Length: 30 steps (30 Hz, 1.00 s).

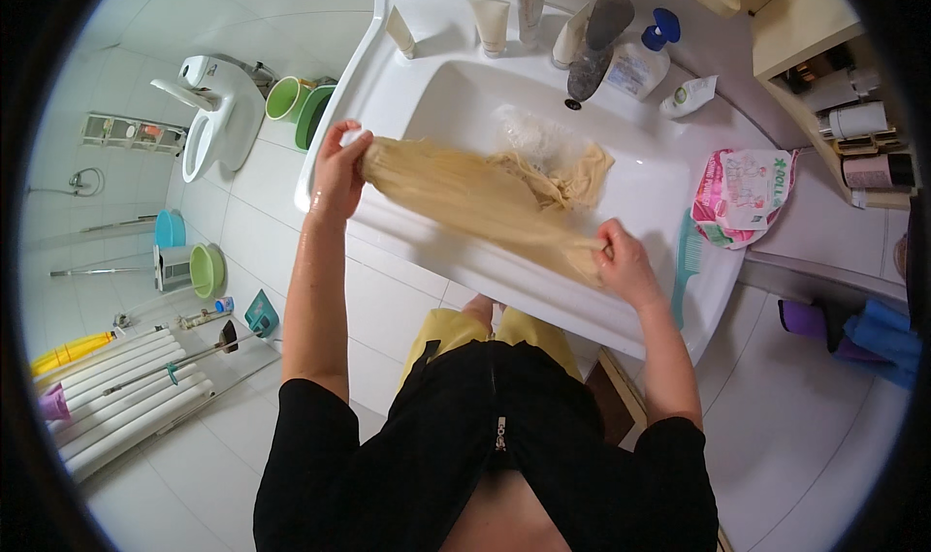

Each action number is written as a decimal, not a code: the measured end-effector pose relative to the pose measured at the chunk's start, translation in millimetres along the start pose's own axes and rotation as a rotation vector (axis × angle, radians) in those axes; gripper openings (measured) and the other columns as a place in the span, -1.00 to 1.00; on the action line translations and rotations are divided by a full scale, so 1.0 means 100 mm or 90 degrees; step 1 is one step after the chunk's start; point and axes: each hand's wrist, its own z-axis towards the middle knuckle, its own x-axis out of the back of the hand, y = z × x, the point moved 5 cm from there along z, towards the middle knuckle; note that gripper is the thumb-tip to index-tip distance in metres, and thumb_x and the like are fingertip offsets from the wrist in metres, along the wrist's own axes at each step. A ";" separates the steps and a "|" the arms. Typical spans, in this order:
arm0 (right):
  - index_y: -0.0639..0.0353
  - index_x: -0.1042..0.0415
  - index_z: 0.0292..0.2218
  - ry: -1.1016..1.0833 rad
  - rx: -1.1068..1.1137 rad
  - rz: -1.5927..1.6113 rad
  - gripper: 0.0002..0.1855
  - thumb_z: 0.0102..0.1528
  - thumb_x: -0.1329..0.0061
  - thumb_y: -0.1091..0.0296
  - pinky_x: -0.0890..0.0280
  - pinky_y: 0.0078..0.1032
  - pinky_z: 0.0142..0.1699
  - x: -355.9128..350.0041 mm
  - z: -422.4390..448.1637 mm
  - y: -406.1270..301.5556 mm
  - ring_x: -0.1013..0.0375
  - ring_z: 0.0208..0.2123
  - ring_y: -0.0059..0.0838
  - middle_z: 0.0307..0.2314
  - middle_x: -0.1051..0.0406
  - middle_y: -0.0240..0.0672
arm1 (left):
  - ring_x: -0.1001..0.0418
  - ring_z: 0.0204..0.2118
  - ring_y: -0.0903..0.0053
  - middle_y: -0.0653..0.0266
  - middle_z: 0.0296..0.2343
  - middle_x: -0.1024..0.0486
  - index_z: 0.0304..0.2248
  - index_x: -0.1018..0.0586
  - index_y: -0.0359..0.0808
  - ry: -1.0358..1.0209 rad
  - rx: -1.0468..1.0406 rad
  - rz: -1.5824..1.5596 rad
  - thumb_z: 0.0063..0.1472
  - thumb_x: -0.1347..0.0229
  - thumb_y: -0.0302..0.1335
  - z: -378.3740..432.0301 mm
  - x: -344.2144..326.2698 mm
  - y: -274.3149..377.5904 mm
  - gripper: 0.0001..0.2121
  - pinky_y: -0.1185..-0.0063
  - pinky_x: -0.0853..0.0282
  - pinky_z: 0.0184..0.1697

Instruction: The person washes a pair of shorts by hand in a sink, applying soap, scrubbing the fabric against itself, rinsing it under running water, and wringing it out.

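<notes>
A wet yellowish cloth garment [465,192] is stretched across the front of a white washbasin [640,127]. My left hand [340,170] grips its wide gathered end by the basin's left rim, and my right hand [627,265] is closed on its narrower end near the front right. More of the cloth lies bunched in the bowl, close to running water and splashing foam [534,138] below the dark faucet [589,79]. Whether that bunched part belongs to the same garment, I cannot tell.
Tubes [489,25] and a blue-topped pump bottle [638,65] stand along the basin's back. On the right rim lie a teal comb [686,261] and a pink-and-white washing powder bag [743,196]. A wooden shelf [807,43] juts in at the upper right. Green buckets [287,101] stand at the left.
</notes>
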 end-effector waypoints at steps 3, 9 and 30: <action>0.20 -0.30 -0.23 0.144 -0.010 0.058 -0.74 -0.02 0.05 0.55 -0.25 -0.46 -0.36 0.43 0.11 -0.06 -0.28 -0.55 -0.40 -0.60 -0.24 -0.27 | -0.45 -0.23 0.48 0.19 -0.33 -0.49 -0.02 -0.36 -0.32 -0.145 -0.035 -0.083 0.09 -0.09 -0.60 -0.15 -0.31 0.49 -0.58 0.51 -0.35 -0.13; 0.29 -0.39 -0.23 0.254 0.082 0.121 -0.81 0.09 0.02 0.44 -0.21 -0.64 -0.33 1.22 0.47 -0.48 -0.24 -0.50 -0.62 -0.57 -0.28 -0.37 | -0.42 -0.19 0.46 0.28 -0.30 -0.44 -0.15 -0.48 -0.32 -0.358 -0.159 0.507 0.00 -0.23 -0.40 -0.27 -0.83 1.04 -0.61 0.54 -0.35 -0.11; 0.25 -0.35 -0.11 0.179 0.111 0.538 -0.73 0.22 0.12 0.29 -0.24 -0.69 -0.11 1.57 0.49 -1.06 -0.34 -0.23 -0.70 -0.28 -0.41 -0.47 | -0.51 -0.25 0.51 0.19 -0.28 -0.51 -0.12 -0.48 -0.45 -0.256 -0.134 0.212 0.13 -0.12 -0.32 -0.10 -0.82 1.63 -0.60 0.58 -0.44 -0.17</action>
